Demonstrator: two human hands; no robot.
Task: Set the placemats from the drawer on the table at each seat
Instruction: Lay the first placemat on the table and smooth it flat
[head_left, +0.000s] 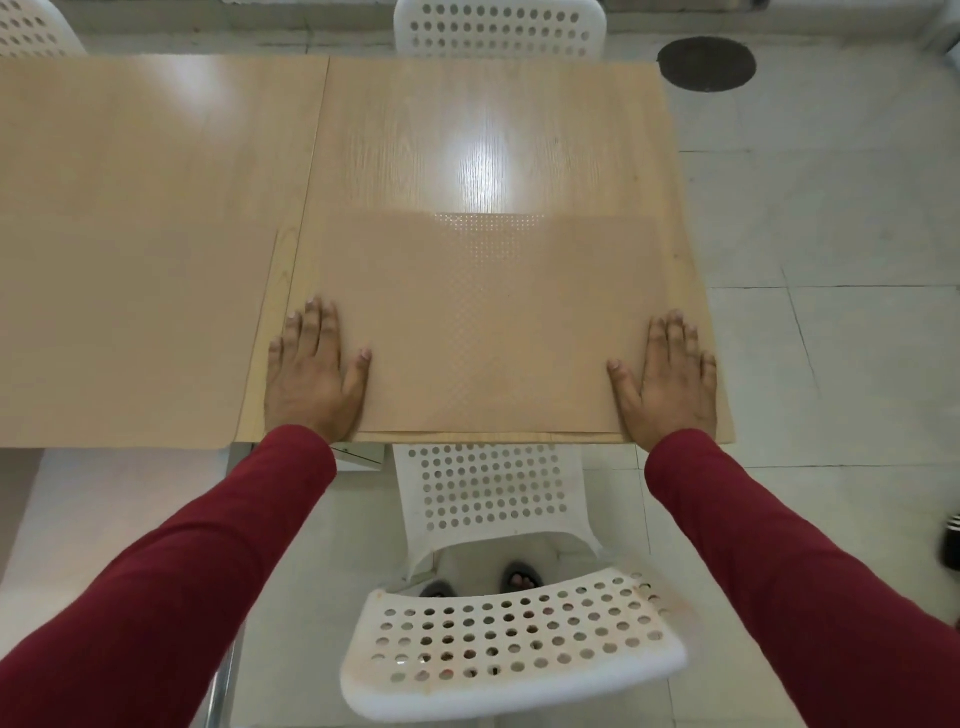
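A tan placemat with a fine dotted texture lies flat on the light wooden table, its near edge along the table's front edge. My left hand presses flat on the mat's near left corner, fingers spread. My right hand presses flat on the near right corner in the same way. A second tan placemat lies on the adjoining table section to the left, apart from both hands.
A white perforated chair stands directly below me, pushed toward the table edge. Another white chair faces it across the table, and a third shows at the far left. A dark round floor cover lies on the tiled floor.
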